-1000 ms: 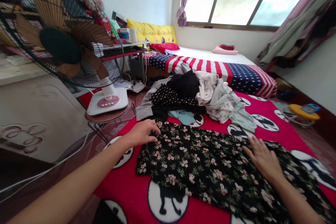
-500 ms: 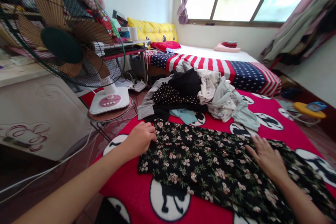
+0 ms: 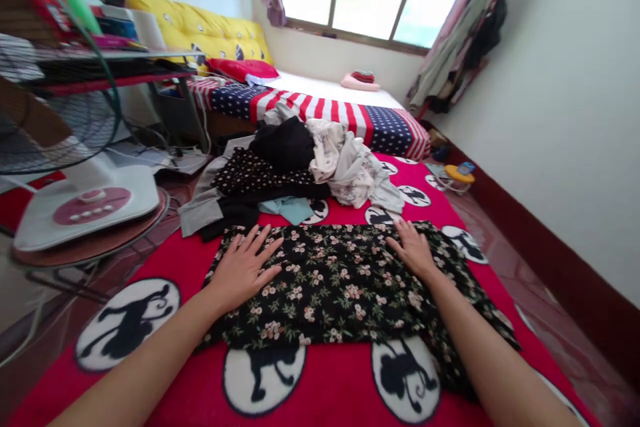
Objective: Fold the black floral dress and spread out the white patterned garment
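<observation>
A black garment with a pink floral print (image 3: 330, 287) lies spread across the red blanket (image 3: 340, 387); whether it is a dress or another piece I cannot tell. My left hand (image 3: 243, 268) rests flat on its left part, fingers spread. On the right part of the cloth lies my right hand (image 3: 413, 248), palm down with fingers stretched out. Beyond the right forearm the garment trails off toward the lower right. Just behind it sits a heap of clothes, with a black piece (image 3: 284, 145), a dotted black piece (image 3: 260, 170) and a pale printed piece (image 3: 357, 177).
To the left, a fan (image 3: 85, 180) stands on a round stool (image 3: 100, 240). A desk (image 3: 165, 57) with clutter is behind it. A bed with a striped, starred cover (image 3: 320, 113) lies beyond the heap. At right stands a yellow stool (image 3: 459, 175).
My left hand has gone from gripping the garment's left edge to lying flat on it. The garment's left end is now folded or shifted inward, and the view has turned right.
</observation>
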Demonstrator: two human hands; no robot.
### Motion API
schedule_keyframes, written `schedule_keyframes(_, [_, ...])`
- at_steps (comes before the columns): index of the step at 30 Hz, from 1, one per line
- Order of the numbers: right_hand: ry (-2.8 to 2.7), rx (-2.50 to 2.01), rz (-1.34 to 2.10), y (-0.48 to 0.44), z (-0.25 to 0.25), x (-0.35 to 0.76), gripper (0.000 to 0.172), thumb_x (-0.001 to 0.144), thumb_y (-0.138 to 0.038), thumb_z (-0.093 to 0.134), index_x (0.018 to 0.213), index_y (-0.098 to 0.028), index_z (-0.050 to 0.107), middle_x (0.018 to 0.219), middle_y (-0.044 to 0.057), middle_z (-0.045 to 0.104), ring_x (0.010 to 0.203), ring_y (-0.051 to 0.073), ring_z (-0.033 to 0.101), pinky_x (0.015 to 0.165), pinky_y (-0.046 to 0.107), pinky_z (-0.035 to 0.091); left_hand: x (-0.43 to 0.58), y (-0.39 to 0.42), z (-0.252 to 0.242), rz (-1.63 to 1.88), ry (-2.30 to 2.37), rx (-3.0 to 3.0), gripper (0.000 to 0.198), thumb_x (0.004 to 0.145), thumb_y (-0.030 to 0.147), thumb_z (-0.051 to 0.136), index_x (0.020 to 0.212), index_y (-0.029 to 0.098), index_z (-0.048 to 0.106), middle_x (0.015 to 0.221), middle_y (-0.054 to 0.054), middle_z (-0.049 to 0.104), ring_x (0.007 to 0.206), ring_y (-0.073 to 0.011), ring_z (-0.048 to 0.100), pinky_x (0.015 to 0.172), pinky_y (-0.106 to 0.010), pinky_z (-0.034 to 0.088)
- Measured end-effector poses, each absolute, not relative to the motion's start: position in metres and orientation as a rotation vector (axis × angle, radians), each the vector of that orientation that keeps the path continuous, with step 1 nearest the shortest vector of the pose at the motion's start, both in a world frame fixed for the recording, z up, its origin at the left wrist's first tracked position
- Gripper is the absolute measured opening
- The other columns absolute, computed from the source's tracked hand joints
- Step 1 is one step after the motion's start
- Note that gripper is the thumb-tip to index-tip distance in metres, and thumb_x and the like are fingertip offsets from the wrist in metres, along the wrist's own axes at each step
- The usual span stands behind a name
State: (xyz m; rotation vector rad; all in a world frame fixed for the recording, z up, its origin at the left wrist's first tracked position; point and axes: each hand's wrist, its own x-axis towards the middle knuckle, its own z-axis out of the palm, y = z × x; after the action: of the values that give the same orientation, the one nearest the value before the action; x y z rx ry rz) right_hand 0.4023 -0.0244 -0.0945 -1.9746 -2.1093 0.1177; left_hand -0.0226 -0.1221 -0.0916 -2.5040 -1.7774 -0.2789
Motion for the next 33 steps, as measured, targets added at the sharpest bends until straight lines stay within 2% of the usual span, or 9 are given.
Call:
schedule_keyframes(4, [-1.789,-1.715,0.565,-0.049,-0.059,0.415,0.056,0.086,-0.050,0.045,0.135,-0.023,0.049,0.142,0.010,0.049,0.132,0.025,0.043,0.110,0.047,0.032,-0.030,-0.119,-0.101,-0.363,-1.662,-2.505,0.057,0.091,0.050,0.039,0.143,0.028,0.041,0.155,-0.007,0.028,0.143,-0.0318,0.022,0.111,-0.056,0.023])
schedule_keyframes(6, [-1.617,-1.612,0.617,-0.080,-0.040,0.430,0.050,0.086,-0.051,0.047,0.126,-0.023,0.056,0.129,0.008,0.060,0.118,0.023,0.057,0.102,0.039,0.043,-0.033,-0.118,-0.106,-0.436,-1.602,-2.519,0.057,0.091,0.048,0.038,0.142,0.024,0.043,0.155,-0.009,0.030,0.142,-0.0329,0.024,0.111,-0.056,0.024])
schedule_keyframes(9, [-1.539,-1.720,0.544,-0.147,-0.023,0.453,0.037,0.078,-0.049,0.060,0.102,-0.022,0.068,0.102,0.006,0.071,0.092,0.022,0.066,0.086,0.035,0.050,-0.036,-0.118,-0.110,-0.554,-1.544,-2.535,0.056,0.091,0.046,0.036,0.140,0.019,0.045,0.152,-0.012,0.034,0.141,-0.0340,0.028,0.110,-0.056,0.026])
schedule_keyframes(13, [-1.527,-1.963,0.540,-0.230,-0.026,0.467,0.028,0.075,-0.048,0.064,0.078,-0.021,0.069,0.076,0.004,0.070,0.070,0.021,0.063,0.068,0.031,0.049,-0.035,-0.118,-0.107,-0.697,-1.507,-2.590,0.049,0.092,0.046,0.039,0.136,0.026,0.046,0.152,-0.005,0.035,0.137,-0.0340,0.034,0.110,-0.057,0.030])
schedule_keyframes(18, [-1.464,-2.027,0.480,-0.262,-0.054,0.441,0.032,0.076,-0.047,0.064,0.098,-0.023,0.066,0.087,0.003,0.068,0.066,0.019,0.060,0.063,0.031,0.048,-0.029,-0.117,-0.102,-0.916,-1.432,-2.699,0.036,0.090,0.038,0.048,0.125,0.037,0.054,0.154,0.011,0.029,0.132,-0.0315,0.043,0.111,-0.054,0.034])
schedule_keyframes(21, [-1.480,-2.029,0.356,-0.257,-0.065,0.428,0.017,0.074,-0.039,0.065,0.077,-0.022,0.062,0.081,0.004,0.064,0.068,0.020,0.059,0.064,0.033,0.046,-0.027,-0.120,-0.101,-0.996,-1.395,-2.741,0.036,0.088,0.033,0.050,0.122,0.042,0.056,0.153,0.016,0.028,0.131,-0.0299,0.044,0.111,-0.054,0.036])
schedule_keyframes(23, [-1.428,-1.973,0.346,-0.255,-0.063,0.429,0.019,0.072,-0.037,0.066,0.066,-0.022,0.057,0.080,0.004,0.063,0.074,0.022,0.059,0.069,0.034,0.046,-0.026,-0.125,-0.100,-1.033,-1.379,-2.749,0.037,0.087,0.032,0.051,0.122,0.043,0.057,0.153,0.015,0.030,0.130,-0.0305,0.046,0.110,-0.054,0.037])
schedule_keyframes(26, [-1.130,-1.798,0.477,-0.258,-0.049,0.441,0.022,0.072,-0.043,0.068,0.076,-0.022,0.062,0.082,0.003,0.066,0.079,0.022,0.061,0.073,0.033,0.048,-0.024,-0.133,-0.094,-1.051,-1.365,-2.762,0.036,0.086,0.033,0.052,0.121,0.042,0.059,0.150,0.010,0.036,0.128,-0.0321,0.048,0.108,-0.055,0.039])
schedule_keyframes(33, [-0.744,-1.431,0.527,-0.251,-0.007,0.438,0.023,0.077,-0.043,0.068,0.088,-0.024,0.060,0.081,-0.001,0.068,0.070,0.018,0.063,0.062,0.028,0.051,0.014,-0.148,-0.067,-1.088,-1.282,-2.845,0.036,0.089,0.033,0.051,0.123,0.038,0.059,0.147,0.002,0.042,0.127,-0.0273,0.049,0.106,-0.045,0.044])
